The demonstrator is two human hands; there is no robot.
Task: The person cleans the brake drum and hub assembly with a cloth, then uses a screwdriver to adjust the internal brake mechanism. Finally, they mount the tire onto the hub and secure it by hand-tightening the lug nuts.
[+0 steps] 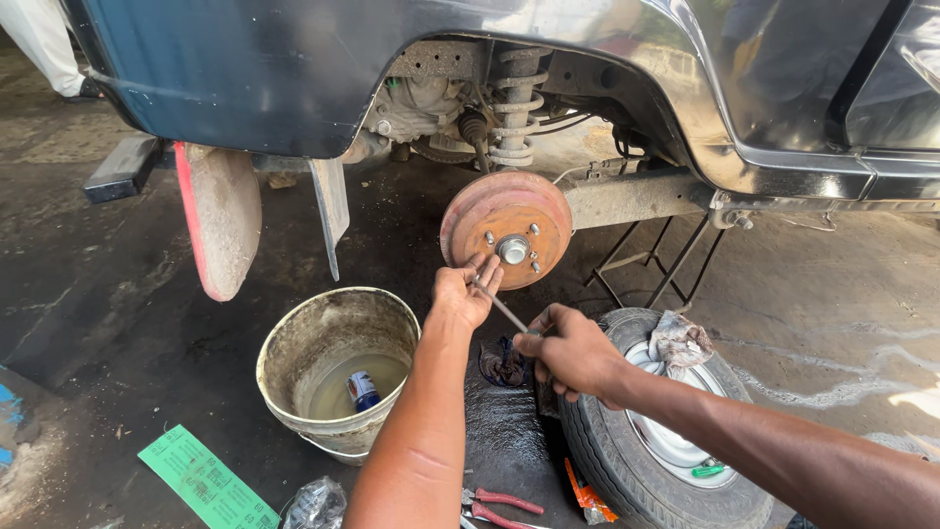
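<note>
both hands grip a thin metal rod (504, 312): left hand (462, 294) closes its fingers on the tip just below the rusty brake drum (507, 227), right hand (573, 351) on the lower end. risk: rod slipping off the hub, striking knuckles; wet floor (147, 323) worsens footing.

Open floor between bucket (338, 367) and tyre (651, 431) (pliers (504, 507) underfoot), brake drum (506, 227) ahead.

Two bare forearms, sleeveless (no gloves)
</note>
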